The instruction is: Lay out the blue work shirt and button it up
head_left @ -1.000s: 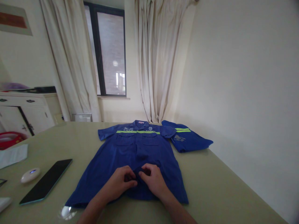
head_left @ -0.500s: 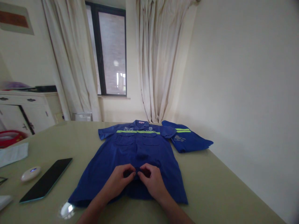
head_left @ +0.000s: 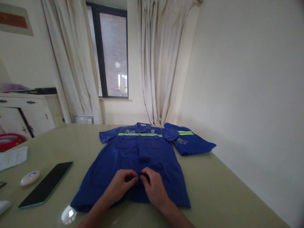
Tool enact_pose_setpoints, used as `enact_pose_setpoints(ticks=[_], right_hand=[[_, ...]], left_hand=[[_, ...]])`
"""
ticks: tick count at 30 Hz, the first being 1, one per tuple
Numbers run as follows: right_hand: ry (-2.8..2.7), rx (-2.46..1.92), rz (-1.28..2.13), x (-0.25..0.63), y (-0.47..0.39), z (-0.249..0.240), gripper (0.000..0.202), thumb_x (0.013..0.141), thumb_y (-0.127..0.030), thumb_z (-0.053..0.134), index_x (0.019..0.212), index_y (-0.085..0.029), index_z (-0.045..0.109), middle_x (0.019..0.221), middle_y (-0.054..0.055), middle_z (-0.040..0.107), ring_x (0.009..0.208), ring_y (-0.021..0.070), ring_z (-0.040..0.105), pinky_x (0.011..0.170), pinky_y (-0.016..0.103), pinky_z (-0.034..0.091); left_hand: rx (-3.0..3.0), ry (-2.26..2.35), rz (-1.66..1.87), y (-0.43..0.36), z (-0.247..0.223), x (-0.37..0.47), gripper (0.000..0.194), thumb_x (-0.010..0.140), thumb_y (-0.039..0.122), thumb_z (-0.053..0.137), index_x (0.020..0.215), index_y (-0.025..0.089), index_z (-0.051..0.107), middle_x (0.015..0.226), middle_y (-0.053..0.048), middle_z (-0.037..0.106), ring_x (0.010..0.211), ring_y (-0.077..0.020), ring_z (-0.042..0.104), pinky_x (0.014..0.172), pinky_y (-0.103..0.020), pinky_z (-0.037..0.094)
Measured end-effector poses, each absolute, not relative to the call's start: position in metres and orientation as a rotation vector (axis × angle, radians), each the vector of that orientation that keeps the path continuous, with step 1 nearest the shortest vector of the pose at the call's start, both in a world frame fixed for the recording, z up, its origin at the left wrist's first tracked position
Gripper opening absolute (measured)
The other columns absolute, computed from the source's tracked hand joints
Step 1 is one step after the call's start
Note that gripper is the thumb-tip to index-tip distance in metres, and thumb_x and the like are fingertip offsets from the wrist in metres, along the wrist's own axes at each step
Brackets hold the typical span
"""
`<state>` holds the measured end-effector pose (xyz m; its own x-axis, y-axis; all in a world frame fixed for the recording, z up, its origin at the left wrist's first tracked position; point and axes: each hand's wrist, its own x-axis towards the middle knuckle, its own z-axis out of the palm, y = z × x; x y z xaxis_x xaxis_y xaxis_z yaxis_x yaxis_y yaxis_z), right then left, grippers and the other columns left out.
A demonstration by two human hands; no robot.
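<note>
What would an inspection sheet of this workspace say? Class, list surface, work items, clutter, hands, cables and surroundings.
Surface: pale green table, glossy.
Work items: blue shirt lying flat, front up, collar away from the person.
Clutter: folded blue garment, dark tablet, white oval device, white cloth.
Hands: left hand and right hand both pinch the shirt's front near the hem.
Cables: nothing seen.
Surroundings: curtains, window, white cabinet.

Blue shirt point(head_left: 135, 161) flat on table point(head_left: 225, 193), collar away, left hand point(head_left: 122, 185) and right hand point(head_left: 153, 186) pinching front placket near hem, fingertips meeting. Folded blue garment point(head_left: 190, 142) just beside shirt's right sleeve. Tablet point(head_left: 46, 183) and white puck point(head_left: 29, 178) left of shirt, curtains point(head_left: 156, 63) and window point(head_left: 111, 53) behind.
</note>
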<state>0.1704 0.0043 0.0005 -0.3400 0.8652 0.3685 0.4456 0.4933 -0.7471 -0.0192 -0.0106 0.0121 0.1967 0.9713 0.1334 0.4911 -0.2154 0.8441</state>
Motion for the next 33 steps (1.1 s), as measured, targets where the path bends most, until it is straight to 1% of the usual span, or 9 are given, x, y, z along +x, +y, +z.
enact_pose_setpoints(ticks=[3,6,8,13,17,20,25,29,33], right_hand=[[-2.021,-1.055,0.637,0.170,0.000,0.004,0.019,0.088,-0.012,0.059,0.098,-0.022,0.072,0.090,0.003,0.072,0.084,0.0184,0.065,0.077,0.027,0.045],[-2.022,-0.951,0.692,0.171,-0.001,0.008,0.022,0.094,-0.019,0.057,0.104,-0.024,0.075,0.101,0.005,0.075,0.094,0.0199,0.068,0.087,0.029,0.047],[-1.914,-0.941,0.798,0.171,0.003,0.008,0.023,0.097,-0.024,0.054,0.103,-0.023,0.076,0.099,0.006,0.076,0.094,0.0204,0.069,0.088,0.029,0.049],[-1.710,-1.027,1.043,0.172,0.015,0.002,0.013,0.086,-0.021,0.062,0.087,-0.018,0.074,0.074,0.003,0.072,0.068,0.0179,0.066,0.065,0.026,0.048],[-1.789,-1.081,0.842,0.171,0.012,0.004,0.012,0.080,-0.014,0.061,0.081,-0.019,0.072,0.075,0.002,0.071,0.071,0.0169,0.065,0.067,0.025,0.046],[-1.820,-1.110,0.766,0.169,0.008,0.006,0.013,0.081,-0.013,0.060,0.082,-0.019,0.071,0.077,0.002,0.071,0.072,0.0170,0.065,0.068,0.025,0.046],[-1.891,-1.086,0.728,0.169,0.007,0.005,0.012,0.084,-0.012,0.060,0.086,-0.019,0.070,0.079,0.002,0.070,0.073,0.0159,0.064,0.069,0.024,0.044],[-1.943,-1.112,0.655,0.168,0.006,0.005,0.009,0.086,-0.014,0.061,0.083,-0.020,0.067,0.079,0.001,0.067,0.071,0.0147,0.061,0.068,0.024,0.042],[-1.908,-1.113,0.671,0.169,0.006,0.006,0.009,0.085,-0.014,0.061,0.084,-0.020,0.067,0.078,0.000,0.066,0.071,0.0145,0.060,0.066,0.023,0.040]], left_hand=[[1.814,1.413,0.955,-0.010,0.010,-0.017,0.026,0.086,0.038,0.060,0.086,0.019,0.078,0.081,-0.003,0.076,0.077,-0.0204,0.066,0.071,-0.027,0.047],[1.802,1.461,0.999,-0.010,0.009,-0.016,0.026,0.086,0.037,0.059,0.082,0.019,0.076,0.077,-0.002,0.075,0.075,-0.0207,0.065,0.069,-0.027,0.046],[1.784,1.448,1.018,-0.010,0.009,-0.016,0.028,0.088,0.040,0.059,0.086,0.019,0.077,0.080,-0.003,0.076,0.078,-0.0216,0.067,0.071,-0.028,0.047],[1.760,1.383,1.061,-0.011,0.010,-0.013,0.029,0.090,0.044,0.060,0.095,0.022,0.079,0.092,-0.004,0.079,0.087,-0.0230,0.070,0.080,-0.028,0.050],[1.739,1.387,1.059,-0.009,0.005,-0.010,0.025,0.089,0.041,0.062,0.094,0.022,0.078,0.093,-0.003,0.080,0.088,-0.0227,0.071,0.081,-0.028,0.051],[1.725,1.386,1.087,-0.008,0.001,-0.009,0.026,0.089,0.043,0.062,0.094,0.022,0.077,0.092,-0.002,0.079,0.087,-0.0222,0.070,0.079,-0.027,0.051],[1.683,1.449,1.156,-0.009,0.002,-0.006,0.047,0.095,0.058,0.049,0.083,0.020,0.073,0.081,-0.003,0.074,0.078,-0.0208,0.065,0.070,-0.027,0.048],[1.624,1.417,1.144,-0.008,0.002,-0.005,0.040,0.088,0.057,0.062,0.086,0.018,0.071,0.081,-0.003,0.074,0.077,-0.0210,0.066,0.071,-0.028,0.049],[1.557,1.338,1.170,-0.003,-0.006,-0.010,0.037,0.086,0.054,0.066,0.086,0.017,0.070,0.082,-0.005,0.073,0.080,-0.0214,0.066,0.074,-0.029,0.050]])
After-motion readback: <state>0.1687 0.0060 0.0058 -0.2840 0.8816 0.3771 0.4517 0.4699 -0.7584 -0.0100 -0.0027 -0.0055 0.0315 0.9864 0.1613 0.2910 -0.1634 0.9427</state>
